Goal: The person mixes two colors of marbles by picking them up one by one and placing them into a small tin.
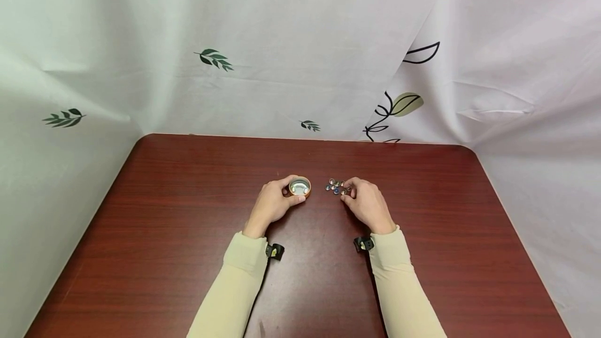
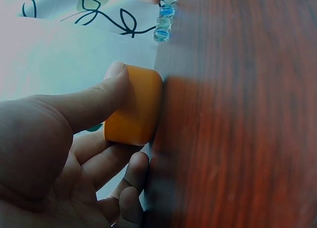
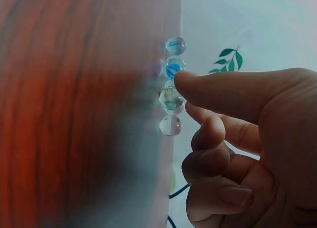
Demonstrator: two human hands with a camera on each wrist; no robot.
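Note:
My left hand grips a small round orange tin on the table, thumb on one side and fingers round the other. From above, the tin's open top shows a silvery inside with small bright spots. To its right lies a cluster of several glass marbles, clear with blue or greenish swirls. My right hand is at the cluster's right side, thumb and index finger spread apart at the marbles. In the right wrist view the thumb tip overlaps a blue-swirled marble, beside a greenish one; the other fingers are bent.
The dark red-brown wooden table has rounded far corners. White cloth with leaf prints hangs behind it and along both sides. Black straps with small devices sit at both wrists, by the pale sleeves.

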